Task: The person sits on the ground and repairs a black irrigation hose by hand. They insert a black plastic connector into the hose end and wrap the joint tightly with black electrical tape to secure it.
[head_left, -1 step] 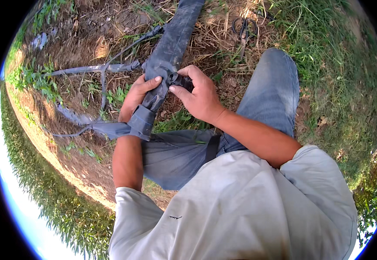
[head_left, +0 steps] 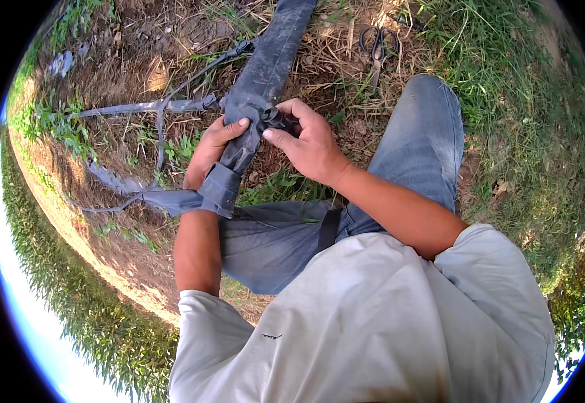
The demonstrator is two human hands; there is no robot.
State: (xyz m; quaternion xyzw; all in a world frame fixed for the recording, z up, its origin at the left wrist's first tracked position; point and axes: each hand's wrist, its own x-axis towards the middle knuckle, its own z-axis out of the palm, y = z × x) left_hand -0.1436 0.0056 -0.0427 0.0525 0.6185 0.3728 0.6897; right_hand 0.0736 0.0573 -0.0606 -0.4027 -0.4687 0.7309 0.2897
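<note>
Dark grey flat hose (head_left: 269, 60) runs from the top of the view down across the person's lap, over dry straw and soil. The left hand (head_left: 208, 151) grips the hose from its left side, fingers wrapped on it. The right hand (head_left: 309, 144) pinches a small black fitting (head_left: 272, 115) on the hose. Scissors (head_left: 378, 46) lie on the straw, right of the hose.

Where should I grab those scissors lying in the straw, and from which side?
Take the scissors by the two loop handles at their far end, coming from above. They lie flat on the straw, blades pointing back toward the knee, with nothing on top. Both hands are busy on the flat hose.
</note>
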